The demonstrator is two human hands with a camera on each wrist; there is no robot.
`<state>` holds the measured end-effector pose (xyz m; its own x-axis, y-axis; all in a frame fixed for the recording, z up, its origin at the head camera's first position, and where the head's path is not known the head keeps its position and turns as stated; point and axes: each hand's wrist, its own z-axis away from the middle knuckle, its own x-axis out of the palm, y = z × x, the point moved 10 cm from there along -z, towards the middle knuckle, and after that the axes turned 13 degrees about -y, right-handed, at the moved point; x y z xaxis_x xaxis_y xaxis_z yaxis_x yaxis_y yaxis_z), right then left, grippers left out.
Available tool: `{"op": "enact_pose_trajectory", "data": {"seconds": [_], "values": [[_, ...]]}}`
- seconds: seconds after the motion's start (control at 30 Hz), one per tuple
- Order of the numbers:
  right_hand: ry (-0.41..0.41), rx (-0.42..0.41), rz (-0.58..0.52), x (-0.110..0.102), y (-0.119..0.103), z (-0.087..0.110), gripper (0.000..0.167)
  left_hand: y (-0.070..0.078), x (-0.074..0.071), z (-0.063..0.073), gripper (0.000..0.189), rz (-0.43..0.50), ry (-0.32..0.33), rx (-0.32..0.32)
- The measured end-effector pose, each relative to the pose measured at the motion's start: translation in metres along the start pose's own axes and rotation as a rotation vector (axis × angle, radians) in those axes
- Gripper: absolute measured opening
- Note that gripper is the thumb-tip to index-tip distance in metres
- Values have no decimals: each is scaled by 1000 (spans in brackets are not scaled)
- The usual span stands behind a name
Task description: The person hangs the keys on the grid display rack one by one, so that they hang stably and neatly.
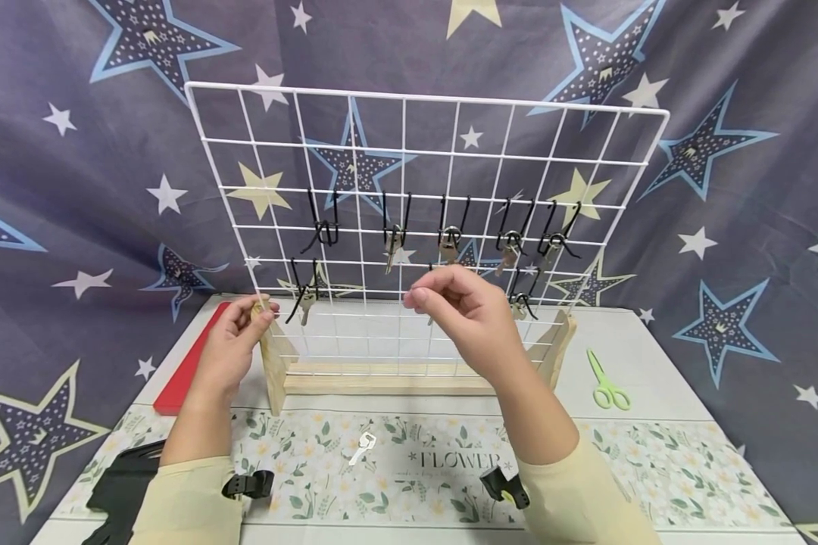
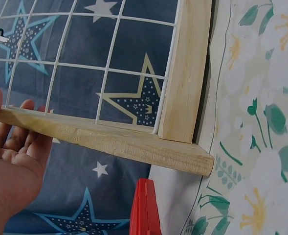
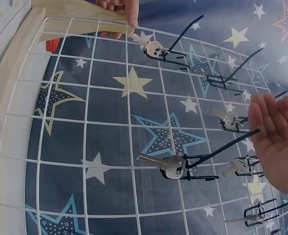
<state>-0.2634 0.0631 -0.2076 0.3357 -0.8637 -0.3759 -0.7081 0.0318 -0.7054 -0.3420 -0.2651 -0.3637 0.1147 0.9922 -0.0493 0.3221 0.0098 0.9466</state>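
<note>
A white wire grid rack (image 1: 404,121) on a wooden stand carries black hooks in two rows. Keys hang from most of them, among them a key (image 1: 394,241) and a key (image 3: 174,167); the upper-left hook (image 1: 325,231) bears none. My left hand (image 1: 235,341) grips the stand's wooden side piece (image 2: 109,142), thumb in front and fingers behind. In front of the grid is my right hand (image 1: 470,318), fingers loosely curled, thumb near the index finger, nothing visible between them. It partly hides a lower hook. A loose key (image 1: 363,448) lies on the flowered mat.
Green scissors (image 1: 608,386) lie right of the stand. To the left, a red object (image 1: 191,363) lies behind my left forearm, and a black object (image 1: 129,492) sits at the near left. A star-patterned cloth (image 1: 743,227) hangs behind the table.
</note>
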Motion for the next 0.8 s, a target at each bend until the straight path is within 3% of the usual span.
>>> {"op": "enact_pose_trajectory", "data": {"seconds": [0.4, 0.8], "values": [[-8, -149, -173, -3, -7, 25, 10, 1, 0, 0, 45, 13, -1, 9], [-137, -143, -191, 15, 11, 39, 6, 2, 0, 0, 40, 13, -1, 7]]}}
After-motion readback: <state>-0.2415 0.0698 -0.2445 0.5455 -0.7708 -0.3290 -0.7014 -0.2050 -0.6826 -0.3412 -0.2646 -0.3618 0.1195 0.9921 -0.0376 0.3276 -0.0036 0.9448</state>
